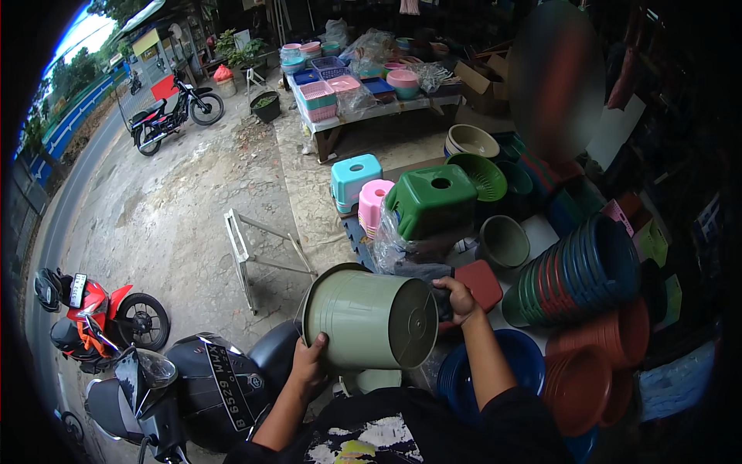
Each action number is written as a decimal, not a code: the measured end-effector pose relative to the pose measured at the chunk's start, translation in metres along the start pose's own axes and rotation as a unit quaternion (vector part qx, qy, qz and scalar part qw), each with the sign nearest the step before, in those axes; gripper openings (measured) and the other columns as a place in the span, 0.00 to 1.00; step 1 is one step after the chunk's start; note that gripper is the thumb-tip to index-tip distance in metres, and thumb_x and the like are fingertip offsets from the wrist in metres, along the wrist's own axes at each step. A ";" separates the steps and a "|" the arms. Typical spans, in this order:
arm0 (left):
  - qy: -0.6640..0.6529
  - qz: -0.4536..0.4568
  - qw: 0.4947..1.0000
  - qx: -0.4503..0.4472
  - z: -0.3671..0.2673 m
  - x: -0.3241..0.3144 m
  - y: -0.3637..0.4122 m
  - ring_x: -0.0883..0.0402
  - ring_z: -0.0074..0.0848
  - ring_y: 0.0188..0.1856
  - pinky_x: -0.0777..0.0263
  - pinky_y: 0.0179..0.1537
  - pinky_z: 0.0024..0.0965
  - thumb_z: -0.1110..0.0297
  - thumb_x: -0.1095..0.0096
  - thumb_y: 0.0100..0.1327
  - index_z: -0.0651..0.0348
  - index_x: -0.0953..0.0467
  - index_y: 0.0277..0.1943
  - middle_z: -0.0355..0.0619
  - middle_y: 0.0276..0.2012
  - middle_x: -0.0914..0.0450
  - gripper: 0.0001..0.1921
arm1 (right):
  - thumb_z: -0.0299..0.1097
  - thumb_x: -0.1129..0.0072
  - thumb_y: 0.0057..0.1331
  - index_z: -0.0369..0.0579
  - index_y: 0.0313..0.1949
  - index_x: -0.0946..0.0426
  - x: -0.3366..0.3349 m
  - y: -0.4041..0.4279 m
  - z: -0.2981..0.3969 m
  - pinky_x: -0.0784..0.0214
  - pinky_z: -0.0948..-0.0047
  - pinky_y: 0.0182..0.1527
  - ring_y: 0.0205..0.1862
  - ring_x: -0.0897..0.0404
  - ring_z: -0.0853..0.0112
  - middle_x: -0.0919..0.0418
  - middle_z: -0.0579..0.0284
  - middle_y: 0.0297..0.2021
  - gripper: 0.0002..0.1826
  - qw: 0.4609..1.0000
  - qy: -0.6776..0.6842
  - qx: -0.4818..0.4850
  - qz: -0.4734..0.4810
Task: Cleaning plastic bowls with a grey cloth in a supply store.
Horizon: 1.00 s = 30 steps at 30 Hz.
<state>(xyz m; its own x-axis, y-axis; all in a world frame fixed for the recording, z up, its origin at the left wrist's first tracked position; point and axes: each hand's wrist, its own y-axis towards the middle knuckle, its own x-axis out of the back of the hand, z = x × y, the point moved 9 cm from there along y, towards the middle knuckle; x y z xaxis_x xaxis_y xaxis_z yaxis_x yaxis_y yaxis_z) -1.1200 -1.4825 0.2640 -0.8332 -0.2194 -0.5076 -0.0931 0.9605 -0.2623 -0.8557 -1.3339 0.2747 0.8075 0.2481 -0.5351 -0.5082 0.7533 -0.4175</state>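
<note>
A grey-green plastic bucket (359, 319) is held on its side in front of my chest, its round base turned to the right. My left hand (311, 361) grips it near the rim, thumb on the outer wall. A thin wire handle shows at the rim's left side. Beside the base, my right hand (459, 300) holds a dark grey cloth (426, 269), partly hidden behind the bucket. Just past that hand lies a red plastic stool or lid (480, 284). Below the bucket, another pale green container (379, 380) is partly visible.
Stacked buckets (571, 278), brown pots (579, 388) and blue basins (522, 362) crowd the right. Ahead are a green stool (435, 200) and a table (330, 123) of plasticware. A metal stand (239, 243) and a parked motorbike (197, 388) are left. A blurred person (556, 81) is at back right.
</note>
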 end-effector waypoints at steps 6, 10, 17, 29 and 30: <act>-0.230 -0.038 0.971 0.047 0.030 -0.006 0.020 0.29 0.43 0.62 0.37 0.63 0.53 0.51 0.40 0.67 0.62 0.40 0.66 0.51 0.61 0.30 0.32 | 0.39 0.53 0.68 0.33 0.57 0.31 -0.018 -0.018 -0.065 0.41 0.67 0.65 0.62 0.29 0.62 0.27 0.46 0.58 0.24 0.959 0.116 0.216 -0.144; -0.247 -0.029 0.966 0.074 0.036 -0.021 0.020 0.28 0.42 0.62 0.37 0.64 0.52 0.50 0.44 0.68 0.61 0.38 0.65 0.52 0.61 0.29 0.30 | 0.43 0.51 0.66 0.35 0.70 0.49 -0.126 -0.085 -0.032 0.72 0.40 0.70 0.74 0.62 0.40 0.55 0.41 0.73 0.39 0.656 -0.528 0.484 -0.239; -0.191 -0.032 0.980 0.052 0.025 -0.027 0.014 0.26 0.42 0.59 0.33 0.61 0.50 0.54 0.44 0.70 0.61 0.37 0.65 0.53 0.59 0.27 0.27 | 0.41 0.40 0.49 0.52 0.70 0.43 -0.177 -0.083 0.010 0.57 0.47 0.70 0.73 0.49 0.51 0.46 0.55 0.72 0.47 0.565 -0.712 0.400 -0.113; -0.081 -0.016 0.997 0.008 0.009 -0.004 0.014 0.25 0.43 0.56 0.31 0.58 0.51 0.53 0.35 0.64 0.65 0.39 0.64 0.55 0.57 0.27 0.34 | 0.38 0.51 0.70 0.38 0.65 0.36 -0.102 -0.012 0.044 0.51 0.64 0.70 0.69 0.40 0.52 0.37 0.43 0.66 0.26 0.825 -0.420 0.362 -0.108; -0.073 -0.018 0.997 0.006 0.007 0.000 0.013 0.24 0.43 0.56 0.31 0.57 0.51 0.53 0.35 0.64 0.65 0.38 0.64 0.54 0.57 0.27 0.34 | 0.38 0.52 0.71 0.37 0.64 0.36 -0.086 -0.006 0.041 0.51 0.66 0.69 0.69 0.39 0.53 0.36 0.41 0.65 0.26 0.843 -0.389 0.350 -0.123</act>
<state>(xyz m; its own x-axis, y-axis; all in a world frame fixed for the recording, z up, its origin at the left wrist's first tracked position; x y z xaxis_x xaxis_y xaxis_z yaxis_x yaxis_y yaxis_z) -1.1173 -1.4716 0.2546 -0.7416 -0.2774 -0.6109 -0.1141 0.9494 -0.2925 -0.9099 -1.3344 0.3535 0.9531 0.1521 0.2618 -0.2158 0.9477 0.2353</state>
